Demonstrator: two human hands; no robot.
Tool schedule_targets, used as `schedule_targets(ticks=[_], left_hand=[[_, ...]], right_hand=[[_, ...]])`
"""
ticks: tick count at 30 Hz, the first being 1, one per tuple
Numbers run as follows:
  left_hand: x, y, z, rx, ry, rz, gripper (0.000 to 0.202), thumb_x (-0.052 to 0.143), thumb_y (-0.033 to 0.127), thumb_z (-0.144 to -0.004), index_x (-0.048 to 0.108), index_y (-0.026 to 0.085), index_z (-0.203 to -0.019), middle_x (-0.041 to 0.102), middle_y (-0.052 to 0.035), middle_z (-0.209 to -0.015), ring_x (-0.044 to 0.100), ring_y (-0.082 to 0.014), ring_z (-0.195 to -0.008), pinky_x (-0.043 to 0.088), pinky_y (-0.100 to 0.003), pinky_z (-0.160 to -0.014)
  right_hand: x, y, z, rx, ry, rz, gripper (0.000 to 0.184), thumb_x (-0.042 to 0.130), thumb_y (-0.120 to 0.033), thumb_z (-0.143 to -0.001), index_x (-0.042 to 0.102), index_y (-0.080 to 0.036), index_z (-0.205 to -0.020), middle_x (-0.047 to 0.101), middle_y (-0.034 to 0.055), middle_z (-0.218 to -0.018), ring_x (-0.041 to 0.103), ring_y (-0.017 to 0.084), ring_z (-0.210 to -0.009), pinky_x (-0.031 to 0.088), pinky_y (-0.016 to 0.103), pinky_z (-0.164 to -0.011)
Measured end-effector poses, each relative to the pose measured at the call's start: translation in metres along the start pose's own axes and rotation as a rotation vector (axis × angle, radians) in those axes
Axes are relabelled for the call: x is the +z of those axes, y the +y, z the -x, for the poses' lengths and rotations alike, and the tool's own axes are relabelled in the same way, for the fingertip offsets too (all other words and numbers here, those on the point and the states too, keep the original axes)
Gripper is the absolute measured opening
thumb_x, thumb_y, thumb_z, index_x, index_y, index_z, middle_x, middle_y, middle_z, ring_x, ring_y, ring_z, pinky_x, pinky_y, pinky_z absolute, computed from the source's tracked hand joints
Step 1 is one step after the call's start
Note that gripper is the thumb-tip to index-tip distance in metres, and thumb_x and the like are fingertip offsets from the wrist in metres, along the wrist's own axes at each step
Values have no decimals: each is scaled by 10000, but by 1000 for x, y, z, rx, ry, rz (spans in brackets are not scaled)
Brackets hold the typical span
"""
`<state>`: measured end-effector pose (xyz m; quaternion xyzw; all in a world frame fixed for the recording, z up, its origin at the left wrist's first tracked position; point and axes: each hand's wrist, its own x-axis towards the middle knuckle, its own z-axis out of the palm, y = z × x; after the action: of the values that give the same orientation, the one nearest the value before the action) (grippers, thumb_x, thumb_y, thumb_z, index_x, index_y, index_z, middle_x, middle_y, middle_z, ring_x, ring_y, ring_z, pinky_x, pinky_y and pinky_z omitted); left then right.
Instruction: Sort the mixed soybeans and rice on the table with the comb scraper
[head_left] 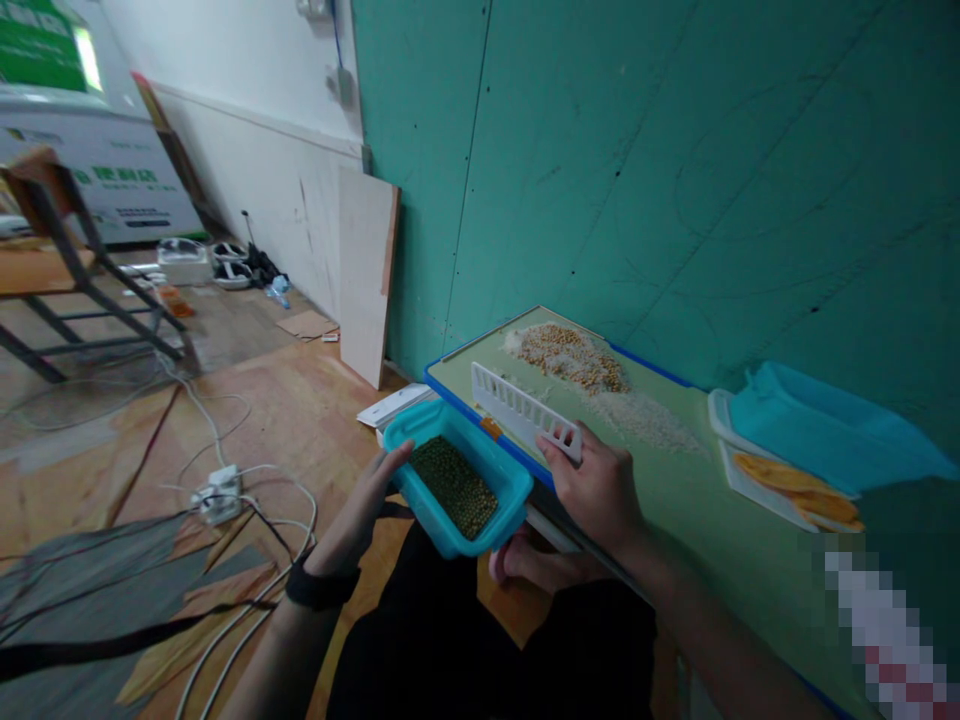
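Note:
My left hand point(375, 495) grips the left side of a blue plastic container point(424, 508), thumb over its rim. Inside lie small green beans point(454, 485). The container is just off the near edge of a low green-topped table point(697, 530), above my lap. Closed around one end of a white slotted plastic strip point(517, 408) is my right hand point(600, 490); the strip stands on its long edge along the table's near side. Beyond it, a pile of yellowish beans point(566, 355) mixed with white grains is spread, with more white grains point(652, 422) trailing right.
To the right, a translucent blue bin point(832, 430) and an orange-yellow cloth or glove point(802, 485) rest on a white tray point(750, 490). A green wall point(645, 180) borders the table. Cables and a power strip point(221, 495) lie on the floor at left, near a chair point(67, 250).

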<state>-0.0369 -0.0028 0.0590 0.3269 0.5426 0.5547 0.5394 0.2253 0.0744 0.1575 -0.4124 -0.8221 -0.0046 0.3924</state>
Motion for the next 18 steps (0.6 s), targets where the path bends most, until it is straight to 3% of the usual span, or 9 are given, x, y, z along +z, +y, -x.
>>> schedule_targets(ticks=[8,14,18], left_hand=[[2,2,1,3,5,-21,677,580,693,-849,540,279,-1384,581,-92,-1443,651,-323,-1119,620,-376,-710],[13,17,11,-53,63,-17,716,589,700,-836,570,229,-1375,562,-135,-1471,651,-337,-1119,603,-344,-666],[16,19,14,-46,60,-2,755,615,728,-792,570,268,-1388,560,-118,-1480,645,-345,-1128,609,-361,-672]], right_hand=[[-2,-7,2,-1,-27,-50,191,620,-275,-946,602,-205,-769,702,6,-632,700,171,-547,449,239,-525],[-5,5,0,24,32,14,177,621,-289,-937,618,-195,-787,719,24,-669,724,193,-596,470,251,-555],[-4,12,-1,46,38,78,179,612,-291,-930,634,-187,-786,727,44,-672,729,215,-600,467,265,-542]])
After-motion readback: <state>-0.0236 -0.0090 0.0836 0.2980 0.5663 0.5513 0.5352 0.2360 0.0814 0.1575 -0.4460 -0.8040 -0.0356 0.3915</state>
